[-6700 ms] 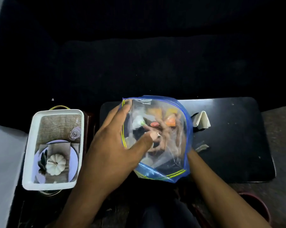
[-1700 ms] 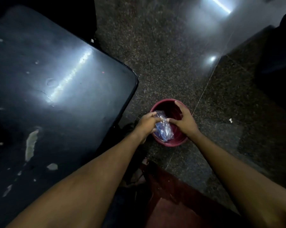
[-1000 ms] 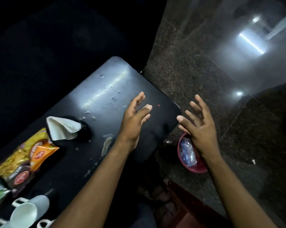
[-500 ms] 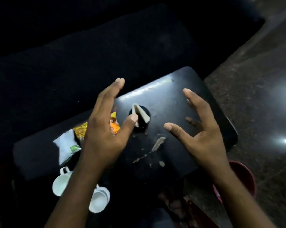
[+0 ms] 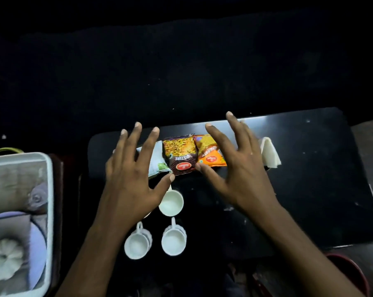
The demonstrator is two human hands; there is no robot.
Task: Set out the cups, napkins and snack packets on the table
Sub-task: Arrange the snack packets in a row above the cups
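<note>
Packets are lying along the black surface's [image 5: 310, 189] far edge: white packet [image 5: 157, 161], brown packet [image 5: 182, 157] reading "MIXTURE", orange packet [image 5: 211, 157], then napkins [image 5: 270, 155]. Left hand [image 5: 132, 179] and right hand [image 5: 239, 168] are hovering spread, gripping nothing. Cups [image 5: 172, 241] are standing nearer; bare room is lying rightward.

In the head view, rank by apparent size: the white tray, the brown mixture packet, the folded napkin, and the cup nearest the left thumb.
1. white tray, cut off by the frame edge
2. brown mixture packet
3. folded napkin and cup: similar, napkin partly hidden by the right hand, so unranked
</note>
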